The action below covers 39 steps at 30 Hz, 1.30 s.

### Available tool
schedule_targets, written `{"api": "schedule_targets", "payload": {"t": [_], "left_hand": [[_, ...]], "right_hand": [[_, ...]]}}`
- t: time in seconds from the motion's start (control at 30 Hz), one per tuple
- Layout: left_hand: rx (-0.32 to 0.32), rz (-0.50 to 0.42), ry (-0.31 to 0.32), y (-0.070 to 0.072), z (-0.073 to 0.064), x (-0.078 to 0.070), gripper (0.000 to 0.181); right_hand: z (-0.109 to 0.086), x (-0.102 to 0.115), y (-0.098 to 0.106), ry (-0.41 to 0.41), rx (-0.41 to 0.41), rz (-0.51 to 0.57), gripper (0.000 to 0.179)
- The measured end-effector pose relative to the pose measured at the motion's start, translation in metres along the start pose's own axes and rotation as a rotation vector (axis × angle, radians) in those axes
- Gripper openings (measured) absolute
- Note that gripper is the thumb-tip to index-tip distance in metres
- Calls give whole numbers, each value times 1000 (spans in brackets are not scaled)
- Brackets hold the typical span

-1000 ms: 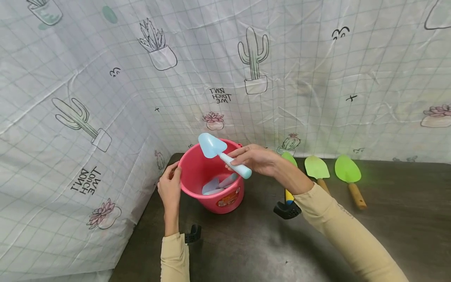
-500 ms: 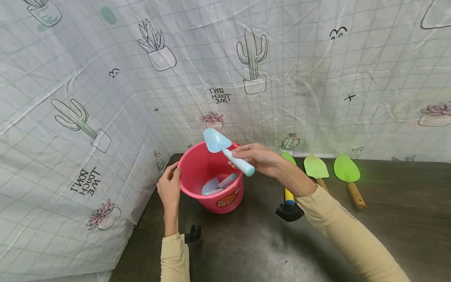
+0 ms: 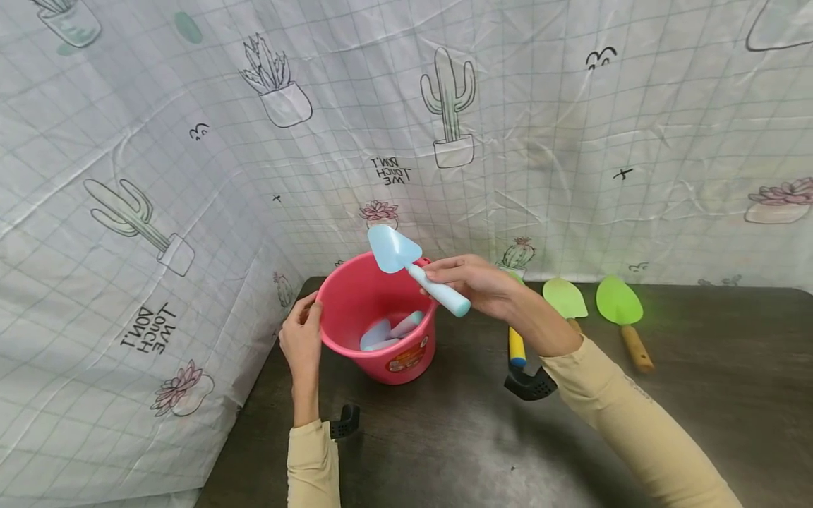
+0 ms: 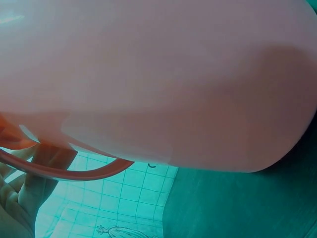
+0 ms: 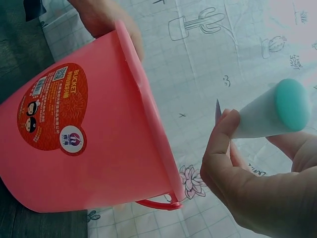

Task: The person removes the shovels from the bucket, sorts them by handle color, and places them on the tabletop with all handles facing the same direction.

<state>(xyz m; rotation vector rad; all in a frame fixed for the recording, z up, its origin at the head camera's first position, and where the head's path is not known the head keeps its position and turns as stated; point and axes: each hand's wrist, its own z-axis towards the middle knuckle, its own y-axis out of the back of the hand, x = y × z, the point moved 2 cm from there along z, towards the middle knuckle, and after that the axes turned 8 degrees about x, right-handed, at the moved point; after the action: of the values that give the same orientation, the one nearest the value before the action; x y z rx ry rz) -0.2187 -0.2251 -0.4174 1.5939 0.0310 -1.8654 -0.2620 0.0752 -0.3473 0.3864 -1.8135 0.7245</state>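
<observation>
Basically, R hand (image 3: 473, 283) pinches lt-blue hand trowel (image 3: 438, 288) by handle, blade free. L hand (image 3: 301, 335) clamps rim of pink bucket (image 3: 352, 303), prob. steadying it; tools (image 3: 376, 334) inside unclear.

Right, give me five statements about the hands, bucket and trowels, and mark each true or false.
1. The left hand holds the bucket at its rim. True.
2. Both hands hold the bucket. False: the right hand grips a blue trowel by its handle.
3. A pale tool lies inside the bucket. True.
4. The bucket holds every trowel. False: green trowels lie on the table.
5. The label reads "BUCKET". True.
</observation>
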Motion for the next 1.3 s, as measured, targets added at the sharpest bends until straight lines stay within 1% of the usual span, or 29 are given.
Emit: {"api": "schedule_targets", "payload": {"t": [0.2, 0.4, 0.53, 0.73, 0.9, 1.07, 1.3], "left_hand": [[6, -10, -12, 0, 1, -2, 29], [7, -13, -29, -1, 4, -2, 29], [11, -15, -22, -1, 5, -2, 29], [8, -26, -7, -1, 6, -4, 30], [3, -24, 0, -2, 5, -5, 32], [20, -28, 8, 0, 4, -5, 32], [26, 2, 22, 5, -2, 0, 32]], "right_hand": [[-8, 3, 2, 5, 6, 25, 50], [-12, 4, 2, 1, 10, 52, 53], [-15, 4, 3, 7, 13, 49, 56], [-20, 6, 6, 15, -21, 55, 57], [-24, 7, 8, 22, -17, 74, 56], [-29, 2, 9, 13, -9, 86, 57], [-39, -9, 8, 22, 3, 105, 59]]}}
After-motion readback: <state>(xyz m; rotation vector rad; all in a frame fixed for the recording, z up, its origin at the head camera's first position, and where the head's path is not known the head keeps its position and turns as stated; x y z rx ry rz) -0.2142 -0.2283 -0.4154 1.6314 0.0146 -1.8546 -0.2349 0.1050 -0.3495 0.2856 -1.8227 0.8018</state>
